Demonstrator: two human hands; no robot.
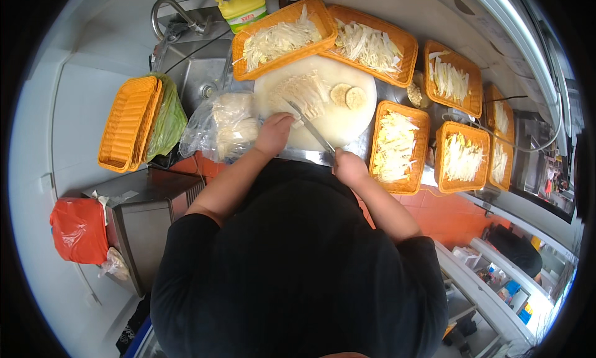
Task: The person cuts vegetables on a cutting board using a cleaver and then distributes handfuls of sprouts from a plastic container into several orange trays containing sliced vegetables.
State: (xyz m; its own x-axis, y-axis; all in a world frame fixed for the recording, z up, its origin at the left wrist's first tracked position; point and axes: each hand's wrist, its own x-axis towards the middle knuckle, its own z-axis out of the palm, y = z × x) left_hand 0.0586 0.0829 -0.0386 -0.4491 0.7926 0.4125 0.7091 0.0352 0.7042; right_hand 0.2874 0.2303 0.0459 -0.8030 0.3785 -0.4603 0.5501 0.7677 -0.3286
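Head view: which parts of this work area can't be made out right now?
In the head view:
Handle of the knife: mostly wrapped by the right hand.
What lies under the left hand: covered by that hand.
Green bundle: partly behind the stacked baskets.
Contents of the red bag: hidden by its plastic.

Bright, even light washes the white cutting board [357, 119]; left of it, the clear plastic bag [197, 129] glints. Below it, the black shirt [298, 252] loses detail. Far right of it, lines bow and seem softly blurred.
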